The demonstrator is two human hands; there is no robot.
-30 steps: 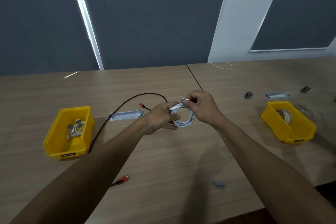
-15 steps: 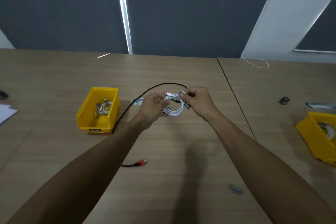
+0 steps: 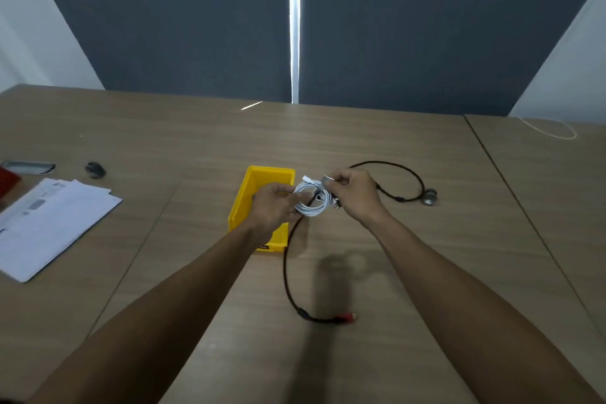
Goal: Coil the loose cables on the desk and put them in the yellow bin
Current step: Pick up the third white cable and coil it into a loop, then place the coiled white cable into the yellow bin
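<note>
Fingers [image 3: 296, 203] of the left hand [image 3: 273, 210] curl round one side of the white cable coil [image 3: 311, 198], while the right hand [image 3: 355, 195] pinches the cable's loose plug end at the top of the loops — both hands hold it in the air, just over the right rim of the yellow bin [image 3: 259, 179]. The coil looks light and springy; thin, smooth cable like this tends to unwind the moment the grip slackens, so it is best held across the bundled loops rather than by a single strand. A black cable [image 3: 286, 267] with a red plug lies uncoiled on the surface [image 3: 196, 272], running past the bin — it seems thicker and stiffer. Its plug end would be the natural place to start.
</note>
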